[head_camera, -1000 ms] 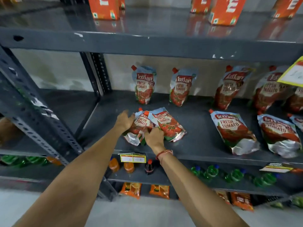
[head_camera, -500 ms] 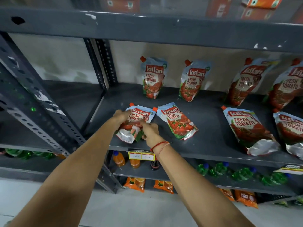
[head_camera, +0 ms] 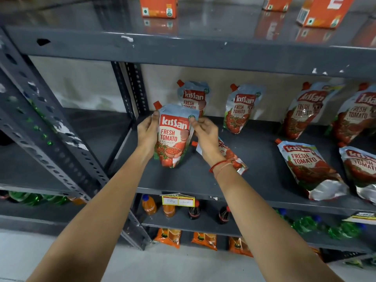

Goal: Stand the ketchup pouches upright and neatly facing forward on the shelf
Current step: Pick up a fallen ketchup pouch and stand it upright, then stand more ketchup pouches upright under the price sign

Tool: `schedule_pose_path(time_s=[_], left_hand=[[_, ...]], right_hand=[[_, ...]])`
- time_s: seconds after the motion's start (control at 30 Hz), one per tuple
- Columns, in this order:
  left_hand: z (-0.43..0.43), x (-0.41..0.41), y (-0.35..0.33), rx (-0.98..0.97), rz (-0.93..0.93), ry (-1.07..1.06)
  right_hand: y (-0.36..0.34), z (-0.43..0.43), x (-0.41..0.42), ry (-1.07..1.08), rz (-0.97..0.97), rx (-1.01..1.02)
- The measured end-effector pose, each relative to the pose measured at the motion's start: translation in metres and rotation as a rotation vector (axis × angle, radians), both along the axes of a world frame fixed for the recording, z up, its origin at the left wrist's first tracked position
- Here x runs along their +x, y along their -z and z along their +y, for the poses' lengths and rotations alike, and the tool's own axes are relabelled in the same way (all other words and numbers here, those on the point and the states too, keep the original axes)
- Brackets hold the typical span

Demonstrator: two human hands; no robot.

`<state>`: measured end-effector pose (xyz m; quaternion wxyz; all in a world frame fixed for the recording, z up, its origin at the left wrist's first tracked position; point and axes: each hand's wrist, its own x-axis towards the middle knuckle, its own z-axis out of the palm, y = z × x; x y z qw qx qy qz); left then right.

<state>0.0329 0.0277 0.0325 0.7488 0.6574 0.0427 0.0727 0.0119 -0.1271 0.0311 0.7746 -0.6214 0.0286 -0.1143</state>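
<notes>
Ketchup pouch (head_camera: 174, 137) stands upright, label forward, on the grey shelf (head_camera: 203, 180), pinched between both hands: left hand (head_camera: 147, 133) clamps its left edge, right hand (head_camera: 205, 135) grips its upper right corner. Just right, another pouch (head_camera: 232, 157) lies flat.

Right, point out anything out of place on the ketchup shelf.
Three pouches lie flat instead of standing: one partly hidden behind the right hand, and two at the right front. The held pouch is upright.
</notes>
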Motion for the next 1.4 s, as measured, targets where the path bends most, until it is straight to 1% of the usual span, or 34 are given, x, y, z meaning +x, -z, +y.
schedule_pose_path(time_s=[0.13, 0.37, 0.47, 0.5, 0.57, 0.6, 0.63, 0.67, 0.7, 0.73, 0.77, 0.8, 0.83, 0.87, 0.93, 1.0, 1.07, 1.1, 1.17, 1.23, 1.27, 1.4], left_hand=[[0.005, -0.01, 0.015, -0.013, 0.025, -0.011], [0.007, -0.025, 0.021, -0.051, 0.069, -0.004], [0.0, -0.039, 0.028, -0.061, 0.034, -0.11], [-0.003, -0.045, 0.032, -0.039, 0.019, -0.176], [-0.008, -0.061, 0.042, 0.105, -0.024, -0.365], [-0.011, -0.07, 0.047, 0.209, -0.06, -0.481], [-0.015, -0.079, 0.051, 0.307, -0.124, -0.569], [-0.024, -0.09, 0.055, 0.382, -0.193, -0.578], [-0.034, -0.098, 0.06, 0.447, -0.249, -0.502], [-0.043, -0.103, 0.063, 0.51, -0.292, -0.35], [-0.07, -0.106, 0.061, 0.582, -0.312, -0.132], [-0.096, -0.107, 0.06, 0.664, -0.303, 0.049], [-0.107, -0.104, 0.062, 0.704, -0.252, 0.135], [-0.117, -0.099, 0.063, 0.658, -0.146, 0.161], [-0.13, -0.084, 0.059, 0.435, 0.183, 0.128], [-0.133, -0.069, 0.057, 0.21, 0.432, 0.076], [-0.134, -0.055, 0.051, -0.033, 0.597, 0.03], [-0.135, -0.05, 0.046, -0.109, 0.649, 0.027], [-0.136, -0.046, 0.038, -0.14, 0.702, 0.08], [-0.136, -0.042, 0.037, -0.13, 0.698, 0.134], [-0.135, -0.041, 0.037, -0.136, 0.663, 0.142], [-0.137, -0.041, 0.025, -0.206, 0.371, 0.147]], right_hand=[[0.006, -0.004, -0.003, -0.005, -0.033, -0.104], [0.015, -0.01, -0.015, -0.04, -0.072, -0.135], [0.018, -0.021, -0.023, -0.07, -0.062, -0.122], [0.019, -0.026, -0.025, -0.053, -0.053, -0.135], [0.016, -0.035, -0.027, 0.028, -0.021, -0.204], [0.016, -0.039, -0.026, 0.086, 0.01, -0.289], [0.016, -0.045, -0.023, 0.143, 0.047, -0.43], [0.016, -0.054, -0.018, 0.174, 0.097, -0.613], [0.017, -0.064, -0.015, 0.169, 0.168, -0.789], [0.018, -0.07, -0.01, 0.142, 0.254, -0.94], [0.02, -0.094, -0.012, 0.15, 0.371, -1.025], [0.022, -0.116, -0.016, 0.142, 0.479, -1.054], [0.027, -0.12, -0.016, 0.097, 0.539, -1.057], [0.032, -0.122, -0.018, 0.057, 0.567, -1.053], [0.044, -0.115, -0.024, 0.024, 0.559, -1.072], [0.053, -0.107, -0.027, 0.031, 0.599, -1.003], [0.057, -0.105, -0.026, 0.003, 0.66, -0.856], [0.057, -0.107, -0.027, -0.019, 0.683, -0.729], [0.055, -0.11, -0.033, -0.09, 0.693, -0.465], [0.054, -0.111, -0.041, -0.113, 0.643, -0.299], [0.054, -0.11, -0.044, -0.098, 0.591, -0.244], [0.034, -0.111, -0.041, 0.021, 0.286, -0.152]])
